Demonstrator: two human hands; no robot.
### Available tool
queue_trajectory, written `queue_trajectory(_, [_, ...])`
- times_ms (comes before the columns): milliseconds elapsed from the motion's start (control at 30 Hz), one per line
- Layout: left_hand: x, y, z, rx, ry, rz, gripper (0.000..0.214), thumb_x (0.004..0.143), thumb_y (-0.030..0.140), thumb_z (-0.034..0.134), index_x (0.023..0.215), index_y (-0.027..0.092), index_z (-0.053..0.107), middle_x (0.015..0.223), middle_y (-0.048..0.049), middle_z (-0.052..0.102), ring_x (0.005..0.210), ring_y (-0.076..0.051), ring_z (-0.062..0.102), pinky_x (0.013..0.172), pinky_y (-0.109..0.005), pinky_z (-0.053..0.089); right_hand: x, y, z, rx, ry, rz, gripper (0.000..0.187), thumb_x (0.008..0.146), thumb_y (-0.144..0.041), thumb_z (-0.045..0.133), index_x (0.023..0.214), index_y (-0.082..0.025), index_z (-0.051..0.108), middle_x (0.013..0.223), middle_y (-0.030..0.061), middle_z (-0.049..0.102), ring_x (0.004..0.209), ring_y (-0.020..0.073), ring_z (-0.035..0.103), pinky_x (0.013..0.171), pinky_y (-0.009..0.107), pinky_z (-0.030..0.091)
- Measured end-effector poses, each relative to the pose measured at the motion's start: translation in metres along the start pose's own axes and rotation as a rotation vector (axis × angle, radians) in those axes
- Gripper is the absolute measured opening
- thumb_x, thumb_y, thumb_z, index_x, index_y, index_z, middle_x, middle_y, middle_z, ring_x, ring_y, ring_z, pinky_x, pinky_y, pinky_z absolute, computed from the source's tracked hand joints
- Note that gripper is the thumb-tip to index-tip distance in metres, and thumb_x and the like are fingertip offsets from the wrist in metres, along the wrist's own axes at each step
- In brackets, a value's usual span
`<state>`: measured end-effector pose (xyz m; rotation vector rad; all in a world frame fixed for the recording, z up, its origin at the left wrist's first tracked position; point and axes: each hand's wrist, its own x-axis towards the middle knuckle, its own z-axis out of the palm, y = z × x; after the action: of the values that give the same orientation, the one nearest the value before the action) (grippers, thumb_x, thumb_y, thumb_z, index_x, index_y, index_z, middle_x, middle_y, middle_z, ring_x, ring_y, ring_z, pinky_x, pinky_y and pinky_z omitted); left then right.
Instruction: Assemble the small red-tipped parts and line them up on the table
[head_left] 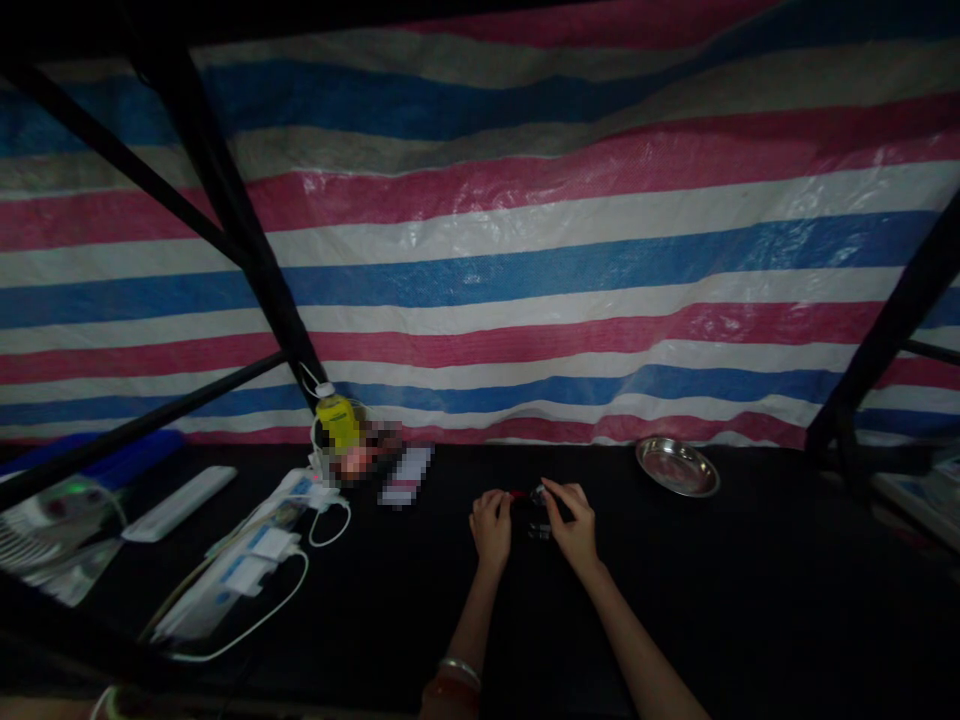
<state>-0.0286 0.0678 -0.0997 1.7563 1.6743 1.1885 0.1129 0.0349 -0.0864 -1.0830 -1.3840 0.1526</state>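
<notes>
Close together over the black tabletop (630, 600), both hands meet at a small dark object with a red part (519, 494). The fingers of my left hand (492, 530) are closed on its red end. On the other side, my right hand (574, 524) pinches the end with a small shiny tip (538, 494). The object's exact kind is too small and dark to make out. Just below it on the table lie small shiny pieces (538, 531), between the two hands and apart from the fingers.
A round metal dish (677, 467) stands at the back right. To the left are a white power strip (214, 590) with plugs and cables, a white elongated case (180, 504), and a yellow bottle (337, 420). Black frame posts (259, 260) and a striped sheet (525, 230) bound the table.
</notes>
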Motion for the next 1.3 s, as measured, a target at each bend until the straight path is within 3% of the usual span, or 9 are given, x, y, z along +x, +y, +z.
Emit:
queue_trajectory(167, [0.000,0.001,0.000,0.027,-0.025,0.015,0.024,0.086,0.031,0.043,0.085,0.026,0.066,0.101,-0.0005,0.064,0.100,-0.020,0.051,0.087,-0.037,0.037,-0.001,-0.003,0.001,0.007,0.032,-0.036,0.023,0.084,-0.022,0.053,0.103,-0.022,0.065,0.086,0.0059,0.066,0.079,0.0170,0.057,0.071,0.033,0.049])
queue_trajectory(333, [0.003,-0.005,0.005,0.018,0.020,-0.003,0.025,0.086,0.029,0.041,0.083,0.024,0.065,0.101,-0.0017,0.063,0.099,-0.021,0.052,0.086,-0.037,0.038,0.001,0.002,0.000,0.006,0.016,0.062,0.020,0.083,-0.028,0.054,0.097,-0.020,0.066,0.084,0.0065,0.064,0.081,0.0174,0.058,0.075,0.034,0.049])
queue_trajectory(533, [0.004,-0.010,0.008,0.065,0.121,-0.049,0.030,0.088,0.029,0.036,0.086,0.020,0.064,0.101,-0.0066,0.061,0.096,-0.022,0.052,0.084,-0.037,0.040,0.005,0.021,-0.005,0.036,-0.131,0.243,0.027,0.077,-0.044,0.058,0.085,-0.020,0.068,0.081,0.0063,0.065,0.080,0.0193,0.058,0.078,0.036,0.048])
queue_trajectory(767, [0.003,-0.012,0.010,0.185,0.162,-0.053,0.030,0.086,0.032,0.040,0.077,0.018,0.064,0.097,-0.0094,0.058,0.094,-0.025,0.051,0.080,-0.040,0.040,0.008,0.035,-0.016,-0.041,-0.330,0.271,0.025,0.074,-0.046,0.061,0.080,-0.024,0.071,0.077,0.0037,0.068,0.081,0.0199,0.058,0.080,0.035,0.042])
queue_trajectory(1067, [0.007,-0.025,0.015,0.084,0.273,0.046,0.028,0.082,0.031,0.042,0.064,0.017,0.058,0.082,-0.0093,0.055,0.084,-0.024,0.052,0.081,-0.040,0.040,0.007,0.052,-0.026,-0.147,-0.418,0.316,0.019,0.069,-0.040,0.066,0.075,-0.023,0.073,0.061,-0.0001,0.059,0.062,0.0138,0.052,0.083,0.035,0.037])
queue_trajectory(1300, [0.007,-0.025,0.014,0.023,0.288,0.034,0.029,0.082,0.034,0.042,0.062,0.018,0.056,0.081,-0.0090,0.056,0.082,-0.023,0.052,0.080,-0.039,0.041,0.006,0.052,-0.027,-0.171,-0.457,0.320,0.016,0.065,-0.035,0.069,0.074,-0.021,0.073,0.061,-0.0008,0.054,0.064,0.0145,0.050,0.074,0.032,0.038])
